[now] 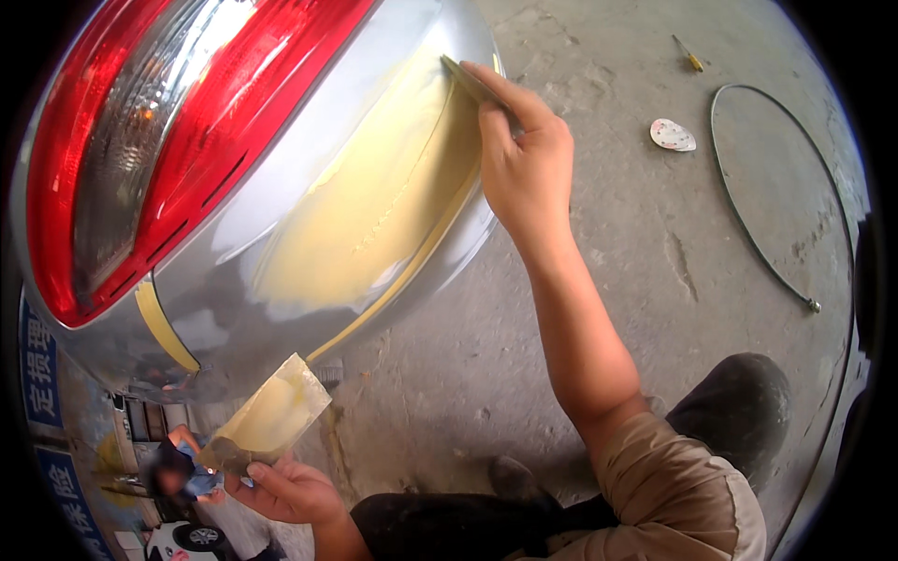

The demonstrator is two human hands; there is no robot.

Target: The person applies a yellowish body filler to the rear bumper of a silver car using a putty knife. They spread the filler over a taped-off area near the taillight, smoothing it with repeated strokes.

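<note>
Head view: I record the yellow filler patch [374, 215] on the silver car body panel [220, 313], below and to the right of the red tail light [220, 122]. My right hand [533, 164] is at the patch's upper right end; its thumb and fingers pinch a thin flat blade [468, 81]. The blade's tip appears to touch the surface there, though contact along its full edge cannot be confirmed. From those fingers the patch lies to the left and downward, its long axis running from upper right to lower left; the blade slants from upper left to lower right, across that line. A ridge shows along the patch's middle. My left hand [290, 493] is well apart, below the panel, thumb and fingers pinching the lower end of a rectangular plate [281, 402] smeared with yellow paste. The right hand is the nearer to the patch. On the floor to the right I note a whitish oval piece [673, 136], a yellow-handled tool [693, 62] and a looped dark hose [732, 201].
</note>
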